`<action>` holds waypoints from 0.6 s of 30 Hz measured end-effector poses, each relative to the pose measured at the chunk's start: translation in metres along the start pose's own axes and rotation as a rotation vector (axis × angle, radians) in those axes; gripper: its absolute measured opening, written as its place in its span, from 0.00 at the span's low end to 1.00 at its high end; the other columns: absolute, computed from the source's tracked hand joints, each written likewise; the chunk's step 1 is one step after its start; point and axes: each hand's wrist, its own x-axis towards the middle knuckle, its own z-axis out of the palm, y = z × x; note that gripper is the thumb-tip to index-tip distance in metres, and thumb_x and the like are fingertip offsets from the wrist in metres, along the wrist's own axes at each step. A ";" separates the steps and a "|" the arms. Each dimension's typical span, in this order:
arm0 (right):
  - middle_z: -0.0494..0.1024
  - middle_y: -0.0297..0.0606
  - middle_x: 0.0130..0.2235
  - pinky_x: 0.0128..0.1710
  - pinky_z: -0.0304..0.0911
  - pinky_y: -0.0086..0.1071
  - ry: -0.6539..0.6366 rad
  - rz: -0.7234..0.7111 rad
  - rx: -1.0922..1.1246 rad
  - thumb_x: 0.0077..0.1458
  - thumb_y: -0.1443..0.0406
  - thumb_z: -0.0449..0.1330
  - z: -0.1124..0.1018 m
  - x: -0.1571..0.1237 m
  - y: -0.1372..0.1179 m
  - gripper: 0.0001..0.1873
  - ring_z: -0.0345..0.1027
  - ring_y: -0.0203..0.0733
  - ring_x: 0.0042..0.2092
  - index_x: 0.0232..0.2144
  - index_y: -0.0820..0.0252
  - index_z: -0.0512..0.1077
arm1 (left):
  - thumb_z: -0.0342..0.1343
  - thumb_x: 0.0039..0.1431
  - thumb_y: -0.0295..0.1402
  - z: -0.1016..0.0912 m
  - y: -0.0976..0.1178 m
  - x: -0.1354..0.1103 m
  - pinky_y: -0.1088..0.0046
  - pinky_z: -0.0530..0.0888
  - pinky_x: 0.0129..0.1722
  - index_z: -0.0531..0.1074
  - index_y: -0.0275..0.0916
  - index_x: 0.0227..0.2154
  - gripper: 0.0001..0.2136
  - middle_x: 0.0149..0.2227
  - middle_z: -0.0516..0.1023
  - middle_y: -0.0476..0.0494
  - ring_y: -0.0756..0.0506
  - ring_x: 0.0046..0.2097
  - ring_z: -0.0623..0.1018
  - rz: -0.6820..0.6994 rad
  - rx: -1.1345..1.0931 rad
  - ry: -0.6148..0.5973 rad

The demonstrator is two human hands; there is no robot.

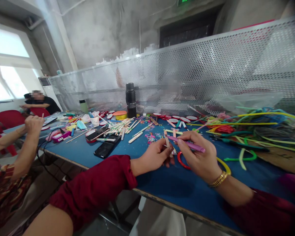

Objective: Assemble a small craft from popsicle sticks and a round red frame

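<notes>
My left hand is closed on a short flat wooden stick, held upright between thumb and fingers just above the table. In my right hand a purple pen is gripped, its tip touching or very near the stick's upper part. Beneath my hands lie a red ring and a yellow curved strip, both partly hidden by the right hand. A pile of flat wooden sticks spreads to the left, with small colourful rubber bands beside it.
A black phone lies near the table edge. Behind stands a black bottle before a perforated metal screen. Coloured strips heap at the right. On the left are a co-worker's hands and a seated person.
</notes>
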 end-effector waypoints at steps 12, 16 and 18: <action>0.78 0.35 0.30 0.33 0.66 0.37 -0.006 0.005 -0.003 0.63 0.62 0.60 0.000 0.000 0.000 0.07 0.74 0.44 0.31 0.32 0.53 0.73 | 0.54 0.62 0.64 0.000 0.001 0.000 0.78 0.66 0.21 0.63 0.39 0.44 0.29 0.27 0.76 0.51 0.52 0.21 0.73 -0.009 0.015 -0.003; 0.78 0.35 0.31 0.33 0.67 0.37 -0.013 0.003 0.007 0.64 0.63 0.60 0.001 0.000 -0.001 0.06 0.74 0.44 0.32 0.32 0.53 0.73 | 0.53 0.61 0.65 0.000 0.001 0.000 0.79 0.66 0.20 0.63 0.40 0.43 0.30 0.27 0.75 0.51 0.52 0.21 0.73 -0.006 0.018 -0.009; 0.79 0.36 0.31 0.34 0.67 0.37 -0.002 0.013 0.010 0.63 0.62 0.60 0.001 0.000 -0.001 0.06 0.74 0.44 0.32 0.32 0.53 0.73 | 0.54 0.60 0.65 0.000 0.001 0.000 0.79 0.66 0.20 0.62 0.40 0.42 0.29 0.27 0.75 0.51 0.53 0.21 0.73 -0.012 0.016 -0.007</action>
